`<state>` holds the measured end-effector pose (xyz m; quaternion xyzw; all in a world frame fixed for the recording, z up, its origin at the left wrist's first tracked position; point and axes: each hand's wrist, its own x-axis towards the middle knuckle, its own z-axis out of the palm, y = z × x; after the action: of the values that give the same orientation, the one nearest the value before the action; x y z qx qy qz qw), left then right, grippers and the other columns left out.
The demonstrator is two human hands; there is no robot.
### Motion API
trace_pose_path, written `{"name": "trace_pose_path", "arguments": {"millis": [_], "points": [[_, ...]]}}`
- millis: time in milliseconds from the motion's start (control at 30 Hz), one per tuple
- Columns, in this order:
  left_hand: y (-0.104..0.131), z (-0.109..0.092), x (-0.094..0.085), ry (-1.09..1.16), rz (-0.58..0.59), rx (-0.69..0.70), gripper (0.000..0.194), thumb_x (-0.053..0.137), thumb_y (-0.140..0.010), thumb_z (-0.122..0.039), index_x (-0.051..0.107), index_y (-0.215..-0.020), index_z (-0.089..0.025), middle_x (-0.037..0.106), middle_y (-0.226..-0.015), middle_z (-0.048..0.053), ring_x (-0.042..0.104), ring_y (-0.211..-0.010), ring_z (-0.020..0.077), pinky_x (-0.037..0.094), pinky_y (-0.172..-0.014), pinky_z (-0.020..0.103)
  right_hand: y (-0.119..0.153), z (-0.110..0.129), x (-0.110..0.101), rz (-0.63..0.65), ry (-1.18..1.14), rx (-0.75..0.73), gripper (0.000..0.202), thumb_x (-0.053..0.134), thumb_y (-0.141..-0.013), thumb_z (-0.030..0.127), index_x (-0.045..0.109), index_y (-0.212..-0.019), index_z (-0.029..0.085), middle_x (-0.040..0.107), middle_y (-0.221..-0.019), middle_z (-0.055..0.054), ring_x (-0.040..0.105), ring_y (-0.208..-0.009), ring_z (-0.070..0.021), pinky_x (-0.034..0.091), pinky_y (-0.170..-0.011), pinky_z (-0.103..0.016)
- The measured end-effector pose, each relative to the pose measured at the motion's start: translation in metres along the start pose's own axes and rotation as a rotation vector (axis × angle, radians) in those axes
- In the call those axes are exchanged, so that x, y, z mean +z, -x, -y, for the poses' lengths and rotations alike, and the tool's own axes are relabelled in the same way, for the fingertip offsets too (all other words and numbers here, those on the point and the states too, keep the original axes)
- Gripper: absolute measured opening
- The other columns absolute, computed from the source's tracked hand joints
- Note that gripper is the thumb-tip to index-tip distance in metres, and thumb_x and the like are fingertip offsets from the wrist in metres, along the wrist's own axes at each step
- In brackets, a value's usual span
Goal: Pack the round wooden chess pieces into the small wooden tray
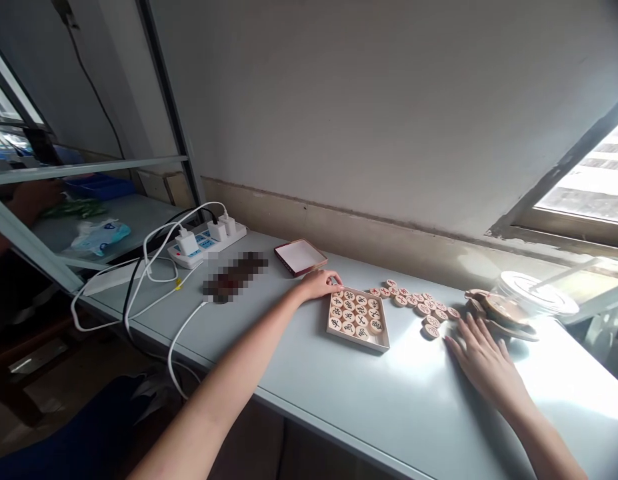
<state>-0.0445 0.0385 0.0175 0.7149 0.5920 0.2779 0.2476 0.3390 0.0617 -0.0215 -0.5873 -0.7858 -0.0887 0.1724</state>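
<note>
1. Fingers of left hand [321, 285] curled loosely over far-left corner of tray [383, 343], touching its rim and perhaps one disc; no firm grip visible.
2. Right hand [483, 360] flat, fingers spread on table [339, 393], holding nothing, just short of loose discs [421, 303].
3. Risk, judged: sideways sweep of right fingers could scatter loose discs toward table edge; left-hand nudge could shift tray.
4. Hard to make out: disc markings, dark pile beyond right fingertips, blurred patch left of lid [299, 257].
</note>
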Motion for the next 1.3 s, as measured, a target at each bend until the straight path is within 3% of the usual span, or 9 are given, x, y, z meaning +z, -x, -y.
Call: {"name": "trace_pose_path", "arguments": {"millis": [67, 133, 333, 500, 600, 733, 867, 1133, 1300], "points": [[0.0, 0.0, 0.0, 0.007, 0.001, -0.003, 0.033, 0.058, -0.078, -0.048, 0.067, -0.092, -0.02, 0.062, -0.073, 0.0, 0.055, -0.069, 0.0133, 0.037, -0.06, 0.022, 0.008, -0.015, 0.011, 0.066, -0.025, 0.03, 0.07, 0.019, -0.086, 0.054, 0.039, -0.137, 0.01, 0.039, -0.145, -0.016, 0.032, -0.136, -0.0322, 0.03, -0.106, -0.057], [0.0, -0.001, 0.0, 0.024, 0.003, 0.001, 0.032, 0.058, -0.078, -0.047, 0.067, -0.092, -0.02, 0.063, -0.073, 0.0, 0.056, -0.069, 0.0134, 0.037, -0.061, 0.022, 0.011, -0.02, 0.013, 0.066, -0.063, -0.008, 0.065, 0.021, -0.087, 0.052, 0.046, -0.132, 0.013, 0.045, -0.14, -0.014, 0.04, -0.13, -0.0318, 0.034, -0.105, -0.054], [0.001, -0.001, -0.001, 0.053, 0.011, 0.008, 0.029, 0.059, -0.078, -0.044, 0.067, -0.09, -0.019, 0.062, -0.072, 0.0, 0.057, -0.071, 0.0138, 0.038, -0.062, 0.022, 0.007, -0.006, -0.017, -0.034, -0.188, -0.13, 0.055, 0.028, -0.089, 0.054, 0.066, -0.103, 0.016, 0.066, -0.101, -0.014, 0.06, -0.092, -0.0287, 0.05, -0.08, -0.044], [-0.001, 0.001, 0.0, 0.043, 0.011, 0.005, 0.03, 0.058, -0.078, -0.045, 0.067, -0.091, -0.019, 0.063, -0.073, 0.0, 0.058, -0.072, 0.014, 0.039, -0.062, 0.022, 0.011, 0.038, -0.057, 0.083, -0.417, -0.104, 0.047, 0.051, -0.079, 0.065, 0.067, -0.102, 0.027, 0.068, -0.095, -0.007, 0.063, -0.08, -0.0238, 0.051, -0.063, -0.035], [-0.002, 0.002, 0.001, 0.027, 0.003, 0.006, 0.031, 0.059, -0.078, -0.045, 0.067, -0.091, -0.019, 0.064, -0.074, 0.001, 0.058, -0.073, 0.0148, 0.039, -0.062, 0.022, 0.013, 0.081, -0.069, 0.07, -0.56, -0.271, 0.041, 0.052, -0.083, 0.058, 0.064, -0.106, 0.026, 0.068, -0.096, -0.006, 0.064, -0.084, -0.021, 0.051, -0.071, -0.034], [-0.002, 0.005, 0.003, 0.056, -0.004, 0.009, 0.03, 0.058, -0.078, -0.045, 0.067, -0.091, -0.02, 0.066, -0.078, 0.001, 0.059, -0.076, 0.0147, 0.041, -0.064, 0.022, 0.015, 0.115, -0.058, 0.022, -0.485, -0.448, 0.031, 0.048, -0.089, 0.052, 0.062, -0.105, 0.028, 0.068, -0.101, -0.004, 0.064, -0.092, -0.0212, 0.046, -0.082, -0.04], [-0.002, 0.006, 0.004, 0.077, 0.008, 0.008, 0.03, 0.059, -0.078, -0.045, 0.067, -0.092, -0.02, 0.066, -0.078, 0.001, 0.06, -0.077, 0.0152, 0.043, -0.065, 0.022, 0.017, 0.115, -0.046, -0.049, -0.448, -0.49, 0.028, 0.048, -0.09, 0.05, 0.062, -0.099, 0.028, 0.069, -0.098, -0.003, 0.065, -0.089, -0.0205, 0.046, -0.079, -0.038], [-0.002, 0.004, 0.004, 0.058, -0.013, 0.004, 0.031, 0.059, -0.077, -0.046, 0.067, -0.091, -0.02, 0.064, -0.074, 0.001, 0.058, -0.072, 0.0143, 0.04, -0.062, 0.022, 0.021, 0.123, -0.048, -0.118, -0.512, -0.529, 0.023, 0.05, -0.09, 0.044, 0.063, -0.094, 0.026, 0.071, -0.09, -0.002, 0.067, -0.084, -0.0201, 0.049, -0.075, -0.036], [-0.001, 0.005, 0.003, 0.028, -0.025, 0.005, 0.033, 0.057, -0.078, -0.049, 0.067, -0.091, -0.021, 0.061, -0.073, 0.0, 0.055, -0.07, 0.0138, 0.038, -0.06, 0.022, 0.022, 0.127, -0.054, -0.064, -0.596, -0.511, 0.021, 0.052, -0.088, 0.042, 0.064, -0.093, 0.025, 0.071, -0.09, -0.004, 0.067, -0.083, -0.0201, 0.054, -0.072, -0.034]]}}
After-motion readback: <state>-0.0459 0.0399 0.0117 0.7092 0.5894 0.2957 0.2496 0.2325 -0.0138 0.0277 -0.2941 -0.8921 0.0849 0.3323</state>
